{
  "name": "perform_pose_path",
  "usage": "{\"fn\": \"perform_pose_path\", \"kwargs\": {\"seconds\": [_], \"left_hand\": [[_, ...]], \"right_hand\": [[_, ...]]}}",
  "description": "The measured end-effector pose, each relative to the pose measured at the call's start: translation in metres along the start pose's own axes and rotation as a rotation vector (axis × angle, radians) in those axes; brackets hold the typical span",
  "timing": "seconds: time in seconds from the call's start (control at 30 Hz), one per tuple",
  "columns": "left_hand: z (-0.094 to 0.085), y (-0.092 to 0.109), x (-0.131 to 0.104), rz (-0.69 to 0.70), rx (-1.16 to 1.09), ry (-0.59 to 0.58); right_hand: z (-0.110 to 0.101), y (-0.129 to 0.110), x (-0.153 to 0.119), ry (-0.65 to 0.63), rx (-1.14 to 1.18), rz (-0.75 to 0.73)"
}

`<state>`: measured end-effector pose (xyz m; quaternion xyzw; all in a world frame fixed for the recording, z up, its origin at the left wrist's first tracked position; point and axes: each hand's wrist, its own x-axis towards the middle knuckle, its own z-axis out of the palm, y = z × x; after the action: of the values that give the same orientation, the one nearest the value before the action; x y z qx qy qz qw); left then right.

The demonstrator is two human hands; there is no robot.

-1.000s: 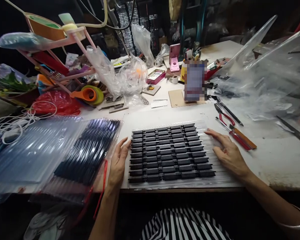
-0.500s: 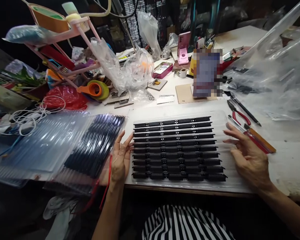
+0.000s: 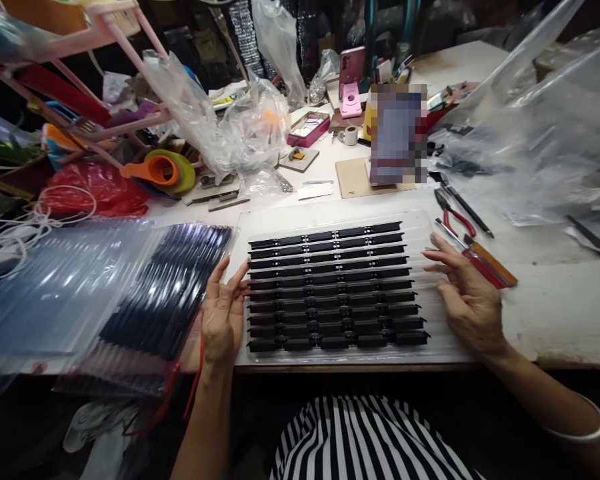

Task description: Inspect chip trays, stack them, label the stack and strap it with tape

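Observation:
A clear plastic tray (image 3: 423, 230) lies flat at the front of the white table. In it, rows of black comb-like strips (image 3: 330, 283) run side to side, with small light dots where pieces meet. My left hand (image 3: 223, 320) is at the tray's left edge, fingers apart, their tips at the ends of the strips. At the right edge is my right hand (image 3: 467, 300), its fingers spread and slightly bent over the clear rim. Neither hand is seen closed round anything.
To the left lies a stack of clear trays (image 3: 55, 293) with dark-filled ones (image 3: 160, 293) beside it. Red-handled pliers (image 3: 457, 220) and other hand tools lie right of the tray. Behind are a tape dispenser (image 3: 163, 170), plastic bags (image 3: 250, 127) and a pink phone stand (image 3: 351, 100).
The whole view has shifted, so the table, tray and both hands appear further left and slightly higher. The hands keep about the same places beside the tray. A bracelet on my right wrist now shows.

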<state>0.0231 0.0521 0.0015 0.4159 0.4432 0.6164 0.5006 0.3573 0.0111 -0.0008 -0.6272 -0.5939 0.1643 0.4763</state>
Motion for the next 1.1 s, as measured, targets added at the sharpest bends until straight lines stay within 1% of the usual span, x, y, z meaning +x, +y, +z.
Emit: {"fn": "perform_pose_path", "kwargs": {"seconds": [0.1, 0.23, 0.43, 0.7, 0.83, 0.93, 1.03, 1.1], "left_hand": [[0.002, 0.0, 0.001, 0.013, 0.004, 0.012], [0.002, 0.0, 0.002, 0.008, 0.025, 0.026], [0.001, 0.0, 0.002, -0.001, 0.034, 0.025], [0.002, 0.0, 0.002, -0.01, 0.068, 0.007], [0.002, -0.004, 0.002, -0.053, 0.116, -0.031], [0.005, -0.005, 0.004, -0.052, 0.234, -0.076], [0.005, -0.002, 0.007, -0.082, 0.337, -0.152], [0.001, 0.004, 0.008, -0.104, 0.382, -0.206]], "right_hand": [[-0.001, 0.001, 0.0, -0.021, 0.052, 0.005], [-0.003, 0.001, 0.0, -0.03, 0.051, 0.009], [-0.003, 0.001, 0.001, -0.022, 0.018, -0.014], [-0.002, 0.002, 0.002, -0.056, -0.065, 0.011], [-0.001, 0.005, 0.003, -0.115, -0.085, 0.052], [-0.001, 0.009, 0.004, -0.187, -0.193, 0.066], [0.0, 0.016, 0.007, -0.237, -0.335, 0.027], [-0.003, 0.021, 0.008, -0.278, -0.408, -0.019]]}}
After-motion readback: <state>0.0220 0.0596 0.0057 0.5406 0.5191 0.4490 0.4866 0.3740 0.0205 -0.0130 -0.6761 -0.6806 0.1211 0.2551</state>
